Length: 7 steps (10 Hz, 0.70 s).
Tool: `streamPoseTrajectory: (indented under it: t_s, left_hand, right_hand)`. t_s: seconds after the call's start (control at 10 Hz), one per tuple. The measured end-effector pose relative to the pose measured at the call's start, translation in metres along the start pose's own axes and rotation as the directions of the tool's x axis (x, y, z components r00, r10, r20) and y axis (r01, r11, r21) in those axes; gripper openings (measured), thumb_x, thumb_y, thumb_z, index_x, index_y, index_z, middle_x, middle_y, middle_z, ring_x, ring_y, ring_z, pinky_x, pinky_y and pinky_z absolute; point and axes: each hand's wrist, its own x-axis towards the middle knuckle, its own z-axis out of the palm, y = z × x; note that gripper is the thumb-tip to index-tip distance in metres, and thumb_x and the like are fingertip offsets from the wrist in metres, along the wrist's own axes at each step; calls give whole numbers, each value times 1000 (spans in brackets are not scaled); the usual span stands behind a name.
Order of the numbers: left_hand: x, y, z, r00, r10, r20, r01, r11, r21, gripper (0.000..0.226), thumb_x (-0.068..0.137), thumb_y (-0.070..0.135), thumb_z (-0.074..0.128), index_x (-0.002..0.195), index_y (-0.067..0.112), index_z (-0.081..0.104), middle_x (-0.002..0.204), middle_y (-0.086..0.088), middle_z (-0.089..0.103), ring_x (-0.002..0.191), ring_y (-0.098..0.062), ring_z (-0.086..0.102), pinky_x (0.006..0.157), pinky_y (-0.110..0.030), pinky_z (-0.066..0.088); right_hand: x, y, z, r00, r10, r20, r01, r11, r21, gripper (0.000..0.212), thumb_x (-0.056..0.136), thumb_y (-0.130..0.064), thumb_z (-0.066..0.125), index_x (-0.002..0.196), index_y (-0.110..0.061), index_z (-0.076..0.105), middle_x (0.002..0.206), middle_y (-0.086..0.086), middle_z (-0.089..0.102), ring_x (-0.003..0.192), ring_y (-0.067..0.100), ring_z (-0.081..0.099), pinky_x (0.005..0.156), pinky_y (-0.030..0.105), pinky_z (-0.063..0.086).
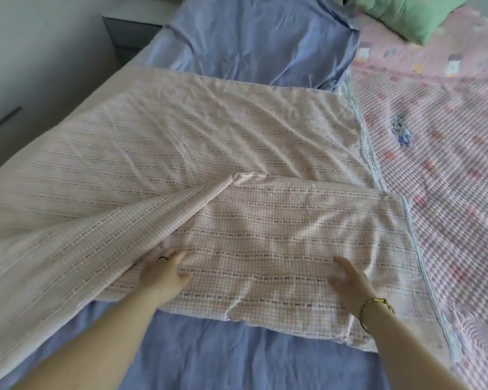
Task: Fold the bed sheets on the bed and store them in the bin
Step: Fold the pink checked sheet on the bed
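Note:
A pink checked bed sheet point(209, 142) lies spread across the bed, its near part doubled over into a flap point(279, 237) with a raised crease running from the middle toward the lower left. My left hand point(166, 270), with a ring on one finger, grips the flap's cloth at the foot of that crease. Flat on the flap's right side rests my right hand point(347, 280), blurred, fingers straight, a gold bracelet on its wrist. No bin is in view.
A blue sheet point(254, 38) covers the bed beneath, showing at the far end and at the near edge point(237, 356). A pink quilted blanket point(448, 164) lies on the right, with a green pillow point(414, 15) at the far right. A grey nightstand point(127, 32) stands far left.

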Motion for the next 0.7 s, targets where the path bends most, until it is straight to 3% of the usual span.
streamPoseTrajectory:
  t_s: [0.1, 0.2, 0.3, 0.4, 0.5, 0.6, 0.7]
  left_hand:
    - [-38, -27, 13, 998, 37, -54, -33, 997, 72, 61, 88, 34, 57, 141, 15, 34, 148, -2, 32, 134, -25, 35, 109, -37, 27]
    - [-73, -78, 29, 975, 76, -206, -61, 995, 81, 75, 28, 17, 94, 96, -1, 68, 95, -19, 67, 84, -40, 67, 69, -53, 52]
    - [-121, -128, 26, 965, -125, -229, 153, 983, 105, 88, 24, 19, 95, 104, -3, 65, 99, -25, 66, 85, -42, 66, 68, -59, 51]
    - [-151, -170, 13, 910, -371, -184, 390, 918, 76, 84, 81, 39, 65, 147, 13, 19, 151, -10, 25, 137, -27, 30, 108, -50, 24]
    - [-162, -222, 21, 968, -238, -82, 249, 952, 176, 94, 38, 17, 92, 123, 7, 54, 111, -22, 63, 97, -41, 63, 70, -65, 45]
    - [-142, -282, 38, 973, -121, -196, 150, 979, 139, 85, -1, -4, 84, 80, 0, 61, 46, -12, 57, 40, -33, 57, 35, -38, 44]
    - [-124, -305, 13, 975, 25, -222, 4, 992, 128, 55, 2, 0, 86, 51, 7, 61, 35, -6, 48, 27, -25, 49, 28, -19, 33]
  right_hand:
    - [-31, -32, 14, 998, -69, 1, 69, 998, -2, 46, 95, -20, 46, 140, -23, 35, 145, 4, 35, 129, 24, 38, 105, 36, 35]
    - [-55, -66, 36, 993, -116, 20, 114, 992, 57, 41, 95, -17, 46, 135, -22, 42, 133, 4, 45, 121, 24, 45, 94, 33, 40]
    - [-83, -99, 69, 991, -116, 70, 105, 984, 141, 34, 95, -15, 46, 129, -19, 48, 113, 2, 50, 100, 19, 52, 79, 28, 42]
    - [-111, -125, 105, 988, -118, 103, 94, 972, 214, 23, 94, -14, 47, 116, -23, 50, 107, 0, 54, 76, 8, 51, 56, 16, 41]
    - [-126, -148, 155, 978, -138, 158, 111, 979, 169, 27, 94, -10, 47, 119, -17, 50, 102, -3, 53, 72, 4, 48, 54, 12, 39]
    - [-133, -189, 213, 972, -115, 203, 85, 985, 149, 24, 94, -10, 45, 117, -18, 49, 102, -2, 52, 69, 7, 47, 50, 10, 39]
    - [-140, -233, 258, 985, -14, 171, -27, 971, 238, 9, 93, -10, 47, 98, -17, 50, 85, 0, 50, 59, 9, 40, 48, 13, 35]
